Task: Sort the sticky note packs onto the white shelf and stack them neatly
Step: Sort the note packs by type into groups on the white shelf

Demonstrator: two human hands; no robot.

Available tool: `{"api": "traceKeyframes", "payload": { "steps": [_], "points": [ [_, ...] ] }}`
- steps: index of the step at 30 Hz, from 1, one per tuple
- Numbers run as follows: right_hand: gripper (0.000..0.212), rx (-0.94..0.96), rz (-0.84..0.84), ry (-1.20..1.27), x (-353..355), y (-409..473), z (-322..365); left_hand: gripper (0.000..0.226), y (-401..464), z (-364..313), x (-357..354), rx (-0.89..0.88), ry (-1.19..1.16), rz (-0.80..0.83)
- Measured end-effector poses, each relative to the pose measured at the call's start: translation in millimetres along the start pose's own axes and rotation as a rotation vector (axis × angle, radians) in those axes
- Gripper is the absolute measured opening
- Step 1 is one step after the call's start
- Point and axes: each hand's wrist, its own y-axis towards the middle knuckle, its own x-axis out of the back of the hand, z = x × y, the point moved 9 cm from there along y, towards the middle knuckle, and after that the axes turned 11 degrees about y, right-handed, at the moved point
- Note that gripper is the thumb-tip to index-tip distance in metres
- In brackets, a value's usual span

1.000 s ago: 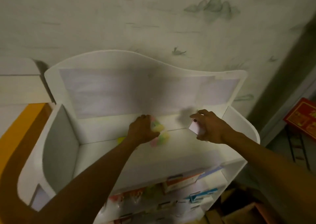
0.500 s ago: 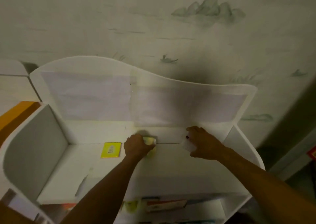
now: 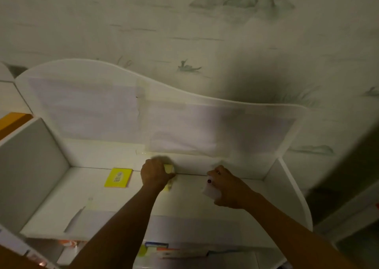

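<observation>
A yellow sticky note pack (image 3: 118, 178) lies flat on the top board of the white shelf (image 3: 61, 207), near its back wall. Just right of it my left hand (image 3: 155, 175) grips a pale yellow pack (image 3: 169, 168) against the back corner of the board; more pale packs peek out under the hand. My right hand (image 3: 226, 188) holds a white pack (image 3: 211, 192) low over the board, further right. Most of both held packs is hidden by my fingers.
The shelf has a tall wavy back panel (image 3: 184, 112) and raised side walls (image 3: 30, 166). Lower shelves (image 3: 174, 252) hold coloured stationery packs. An orange surface (image 3: 12, 121) stands at the far left. A painted wall rises behind.
The view has tilted down and closer. My left hand has pushed its packs back to the rear wall, leaving the yellow pack uncovered. My right hand has lowered slightly with its white pack.
</observation>
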Motion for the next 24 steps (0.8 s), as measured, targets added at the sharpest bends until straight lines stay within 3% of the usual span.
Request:
{"api": "traceKeyframes", "payload": {
  "steps": [8,15,24],
  "points": [
    [0.073,0.001,0.044,-0.043,-16,28,-12,0.083,8,-5,-7,-0.003,0.036,0.008],
    [0.075,0.072,0.067,-0.101,-42,55,-2,0.094,7,5,-6,-0.022,0.034,0.119],
    [0.06,0.128,0.103,-0.119,-65,68,-7,0.08,-9,28,27,-0.383,0.188,0.119]
  ]
}}
